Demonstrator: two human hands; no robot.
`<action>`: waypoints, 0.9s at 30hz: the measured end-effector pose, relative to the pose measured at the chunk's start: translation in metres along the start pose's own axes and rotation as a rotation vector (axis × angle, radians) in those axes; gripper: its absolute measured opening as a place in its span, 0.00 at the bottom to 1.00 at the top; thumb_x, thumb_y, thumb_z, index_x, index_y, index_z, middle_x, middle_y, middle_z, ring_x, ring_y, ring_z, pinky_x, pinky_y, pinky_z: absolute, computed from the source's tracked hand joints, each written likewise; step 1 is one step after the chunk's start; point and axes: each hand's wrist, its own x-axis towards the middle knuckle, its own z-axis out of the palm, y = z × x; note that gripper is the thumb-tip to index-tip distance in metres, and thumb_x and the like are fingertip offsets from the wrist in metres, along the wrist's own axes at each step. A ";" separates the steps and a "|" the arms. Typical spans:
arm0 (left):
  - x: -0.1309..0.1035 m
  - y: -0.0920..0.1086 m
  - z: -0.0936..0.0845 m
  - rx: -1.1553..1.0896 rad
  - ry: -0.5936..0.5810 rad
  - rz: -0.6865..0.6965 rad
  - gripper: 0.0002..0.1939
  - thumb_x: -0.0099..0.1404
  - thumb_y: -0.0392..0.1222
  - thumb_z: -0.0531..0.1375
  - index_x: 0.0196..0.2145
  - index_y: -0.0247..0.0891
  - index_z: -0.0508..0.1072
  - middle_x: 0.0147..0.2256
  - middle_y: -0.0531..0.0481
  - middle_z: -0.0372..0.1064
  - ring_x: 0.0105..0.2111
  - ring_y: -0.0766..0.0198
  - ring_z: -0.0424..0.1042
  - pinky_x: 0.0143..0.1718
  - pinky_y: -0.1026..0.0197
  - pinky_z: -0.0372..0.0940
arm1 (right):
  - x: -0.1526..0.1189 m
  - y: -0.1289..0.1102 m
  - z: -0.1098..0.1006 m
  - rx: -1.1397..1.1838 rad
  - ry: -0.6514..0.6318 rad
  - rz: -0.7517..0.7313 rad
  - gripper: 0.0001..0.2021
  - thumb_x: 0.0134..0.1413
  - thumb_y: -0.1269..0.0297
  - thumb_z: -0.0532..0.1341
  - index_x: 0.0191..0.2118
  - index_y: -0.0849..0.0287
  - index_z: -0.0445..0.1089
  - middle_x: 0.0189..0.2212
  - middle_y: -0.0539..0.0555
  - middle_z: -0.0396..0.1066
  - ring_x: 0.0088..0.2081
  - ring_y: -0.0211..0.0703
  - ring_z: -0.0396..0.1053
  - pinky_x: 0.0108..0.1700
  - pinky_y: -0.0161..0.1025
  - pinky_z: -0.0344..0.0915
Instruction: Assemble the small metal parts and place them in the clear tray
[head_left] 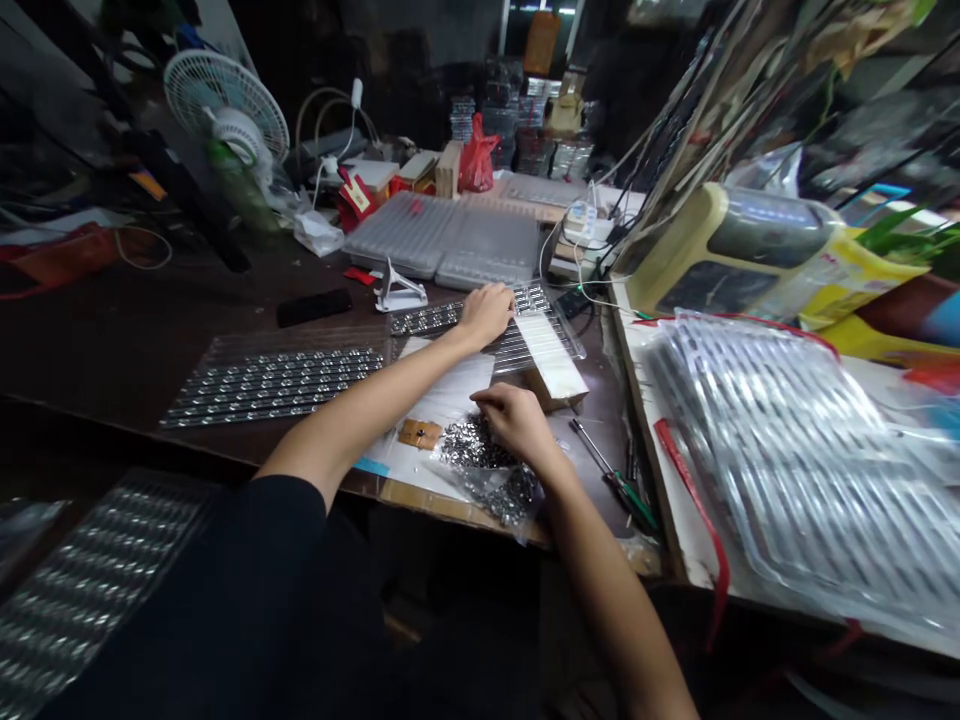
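Observation:
My left hand [489, 312] reaches to the far side of the worktop, its fingers curled down at a clear ribbed tray [517, 350] with rows of shiny metal parts [532, 298]. Whatever those fingertips may grip is hidden. Nearer to me, my right hand [517, 415] is closed in a pinch just above a heap of small metal pieces [476, 443]. Anything between its fingertips is too small to make out. The heap spills from a clear plastic bag [502, 490] at the front edge. A small brown block [420, 434] lies left of the heap.
Left of my arm lies another tray filled with metal parts [274, 388], with a black phone [313, 307] behind it. A white-topped block [553, 360] and a green-handled screwdriver [615, 475] are to the right. Stacked clear trays [795, 470] cover the right-hand surface. A fan [226, 105] stands back left.

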 end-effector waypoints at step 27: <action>-0.247 -0.044 -0.054 -0.664 0.036 -0.306 0.08 0.62 0.42 0.65 0.38 0.38 0.77 0.38 0.47 0.78 0.38 0.59 0.76 0.43 0.59 0.70 | 0.006 -0.017 0.009 -0.042 -0.058 -0.015 0.14 0.52 0.76 0.56 0.36 0.58 0.79 0.36 0.54 0.79 0.38 0.44 0.75 0.44 0.39 0.69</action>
